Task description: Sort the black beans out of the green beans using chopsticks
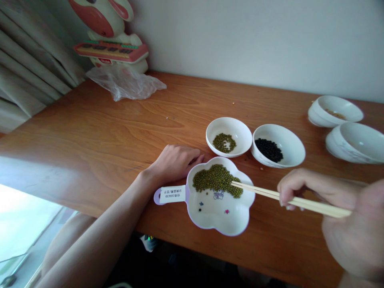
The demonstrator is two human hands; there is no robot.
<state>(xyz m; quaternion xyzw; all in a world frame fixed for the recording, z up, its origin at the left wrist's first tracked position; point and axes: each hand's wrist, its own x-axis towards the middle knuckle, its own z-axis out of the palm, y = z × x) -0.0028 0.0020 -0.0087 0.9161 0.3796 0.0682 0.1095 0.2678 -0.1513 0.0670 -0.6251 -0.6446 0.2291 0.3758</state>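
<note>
A flower-shaped white dish (222, 218) with a purple rim and labelled handle holds green beans (214, 178). In my right hand (318, 196) is a pair of chopsticks (270, 193), their tips over the beans at the dish's right. My left hand (175, 162) rests on the table by the dish's upper left edge, its fingers curled; whatever may be under them is hidden. Behind the dish stand a white bowl (243, 138) with some green beans and, touching or nearly so, a bowl (289, 146) with black beans.
Two more white bowls stand at the right, the back one (318, 114) with pale yellowish bits, the front one (342, 146) nearer. A clear plastic bag (129, 86) and a toy keyboard (114, 50) are at the back left of the wooden table (186, 104).
</note>
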